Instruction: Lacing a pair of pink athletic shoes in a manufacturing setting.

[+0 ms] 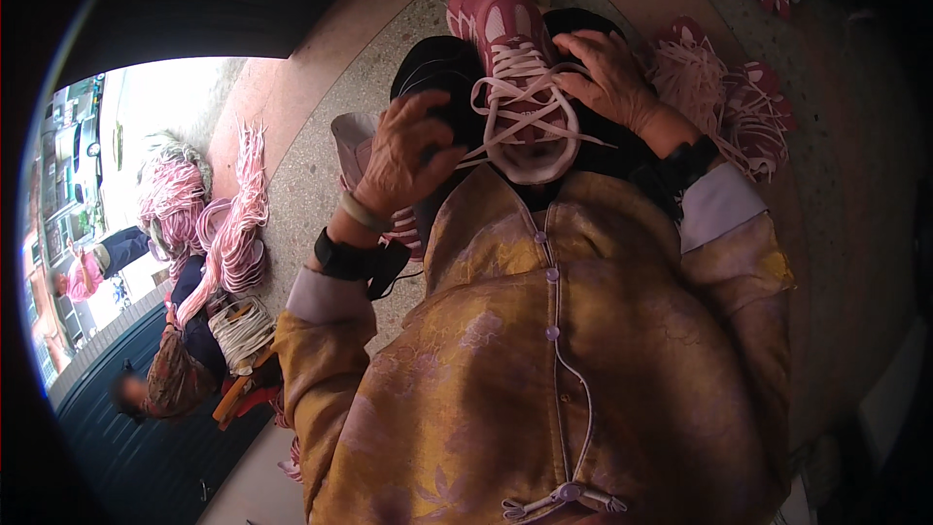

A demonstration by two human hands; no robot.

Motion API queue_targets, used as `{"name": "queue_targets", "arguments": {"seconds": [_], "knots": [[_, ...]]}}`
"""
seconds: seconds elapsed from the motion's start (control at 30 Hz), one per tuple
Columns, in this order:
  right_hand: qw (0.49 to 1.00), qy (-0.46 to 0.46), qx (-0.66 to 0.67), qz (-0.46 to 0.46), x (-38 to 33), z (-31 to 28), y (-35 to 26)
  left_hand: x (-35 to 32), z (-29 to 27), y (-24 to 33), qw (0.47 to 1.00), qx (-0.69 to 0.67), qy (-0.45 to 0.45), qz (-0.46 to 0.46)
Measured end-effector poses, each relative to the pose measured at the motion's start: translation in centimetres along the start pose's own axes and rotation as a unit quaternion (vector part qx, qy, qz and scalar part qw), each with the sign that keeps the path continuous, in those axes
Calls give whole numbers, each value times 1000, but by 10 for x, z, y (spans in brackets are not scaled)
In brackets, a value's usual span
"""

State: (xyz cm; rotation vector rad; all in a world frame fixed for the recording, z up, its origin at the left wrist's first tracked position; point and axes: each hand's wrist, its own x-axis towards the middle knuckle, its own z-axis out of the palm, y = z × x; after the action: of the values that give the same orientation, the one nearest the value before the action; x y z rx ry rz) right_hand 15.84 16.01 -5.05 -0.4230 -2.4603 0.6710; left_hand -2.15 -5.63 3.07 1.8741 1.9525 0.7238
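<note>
Head view: between my dark-trousered knees (439,63) sits a pink-and-burgundy sneaker (515,34), toe pointing away from me, its flat pale laces (518,65) criss-crossed with loose ends. Left of the sneaker, I hold my left hand (408,151) with fingers curled; I cannot tell whether they pinch a lace end. At its right edge, my right hand (607,83) has fingers partly spread beside a lace loop, grip unclear. More pink-laced shoes (758,117) lie right of the sneaker; a pale shoe (354,136) lies left.
</note>
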Motion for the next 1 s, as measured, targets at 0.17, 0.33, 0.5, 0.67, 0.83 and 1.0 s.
{"name": "queue_targets", "arguments": {"seconds": [0.17,0.33,0.5,0.67,0.83,1.0], "knots": [[974,-222,-7,46,0,-8,9,34,32,-36,997,30,77,9],[986,-114,99,64,-2,-16,2,53,56,-37,991,110,11,-74],[955,-128,253,93,-8,-64,-42,39,34,-33,995,-58,86,-5],[961,-99,250,61,-18,-68,-41,28,18,-17,964,-257,-59,36],[980,-125,131,80,-5,-27,-20,46,40,-12,998,-39,26,-45],[986,-146,79,17,7,-21,-26,48,36,-7,994,103,-28,-11]]}}
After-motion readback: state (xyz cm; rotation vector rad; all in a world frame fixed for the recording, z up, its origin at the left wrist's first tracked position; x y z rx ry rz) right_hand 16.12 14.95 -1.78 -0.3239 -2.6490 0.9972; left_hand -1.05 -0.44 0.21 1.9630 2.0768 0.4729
